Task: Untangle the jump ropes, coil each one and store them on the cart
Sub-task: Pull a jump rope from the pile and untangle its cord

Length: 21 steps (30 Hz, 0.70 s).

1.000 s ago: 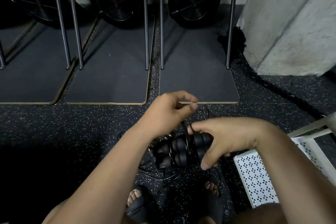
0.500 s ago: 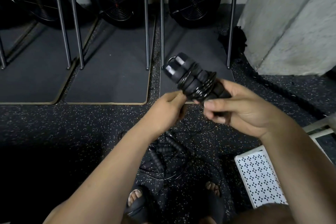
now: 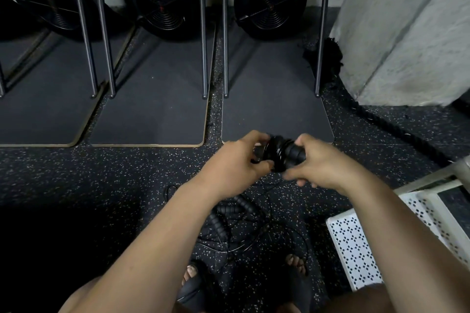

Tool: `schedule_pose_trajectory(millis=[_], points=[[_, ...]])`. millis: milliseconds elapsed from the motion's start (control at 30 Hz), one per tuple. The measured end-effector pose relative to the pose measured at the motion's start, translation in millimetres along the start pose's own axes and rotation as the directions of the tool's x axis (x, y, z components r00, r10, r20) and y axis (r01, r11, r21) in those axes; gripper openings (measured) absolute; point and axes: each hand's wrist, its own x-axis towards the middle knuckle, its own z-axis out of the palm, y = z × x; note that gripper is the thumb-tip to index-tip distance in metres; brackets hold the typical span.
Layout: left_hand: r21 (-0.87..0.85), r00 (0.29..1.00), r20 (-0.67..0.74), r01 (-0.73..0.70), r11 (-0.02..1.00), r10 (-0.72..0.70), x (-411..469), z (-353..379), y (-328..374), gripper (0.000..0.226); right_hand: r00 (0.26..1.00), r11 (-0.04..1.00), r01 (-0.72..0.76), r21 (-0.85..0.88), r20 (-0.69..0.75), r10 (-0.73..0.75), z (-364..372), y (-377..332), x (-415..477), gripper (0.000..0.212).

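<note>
Black jump rope bundle [image 3: 279, 154], cord wound round paired handles, held level. Tangled ropes [image 3: 230, 221] loose on floor [image 3: 101, 180] beneath. White perforated cart [image 3: 356, 249] at right.

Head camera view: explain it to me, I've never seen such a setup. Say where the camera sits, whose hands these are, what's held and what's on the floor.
There is no machine here: a person wears one camera on the head, looking down at their own two bare hands. The left hand and right hand together grip a wound jump rope, its black handles side by side with cord wrapped around them. On the speckled floor below them lie tangled jump ropes. The white perforated cart stands at the lower right.
</note>
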Motion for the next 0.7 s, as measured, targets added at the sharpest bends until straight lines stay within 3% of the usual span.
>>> schedule_pose_trajectory(millis=[167, 267, 367, 500, 600, 633, 700], points=[[0.007, 1.0, -0.022, 0.008, 1.0, -0.008, -2.7, -4.9, 1.9, 0.031, 0.929, 0.964, 0.03, -0.262, 0.364, 0.07, 7.2, -6.1, -10.5, 0.059], [-0.05, 1.0, -0.016, 0.011, 0.999, -0.011, -0.4, -5.0, -0.8, 0.02, 0.831, 0.963, 0.13, -0.234, 0.555, 0.023, 3.3, -15.2, -25.1, 0.057], [-0.118, 1.0, -0.004, -0.007, 0.993, 0.007, -4.4, -8.7, 2.7, 0.012, 0.751, 0.973, 0.22, -0.066, 0.649, -0.125, -5.7, -23.8, -36.5, 0.057], [-0.327, 1.0, 0.018, 0.01, 0.945, -0.004, -3.9, -18.1, 9.3, 0.023, 0.624, 0.923, 0.23, 0.309, 0.681, -0.383, -16.2, -25.1, -42.5, 0.071], [-0.384, 0.995, 0.011, 0.093, 0.919, -0.096, -8.1, -19.1, 4.2, 0.041, 0.631, 0.807, 0.222, 0.547, 0.55, -0.547, -24.1, -23.4, -44.6, 0.081], [-0.362, 0.993, 0.01, 0.115, 0.925, -0.119, -12.6, -19.1, 3.9, 0.052, 0.628, 0.762, 0.198, 0.616, 0.517, -0.581, -26.8, -22.3, -43.4, 0.08], [-0.329, 0.993, -0.015, 0.108, 0.938, -0.12, -15.8, -17.6, 3.6, 0.053, 0.654, 0.687, 0.165, 0.707, 0.443, -0.613, -29.3, -21.2, -38.5, 0.069]])
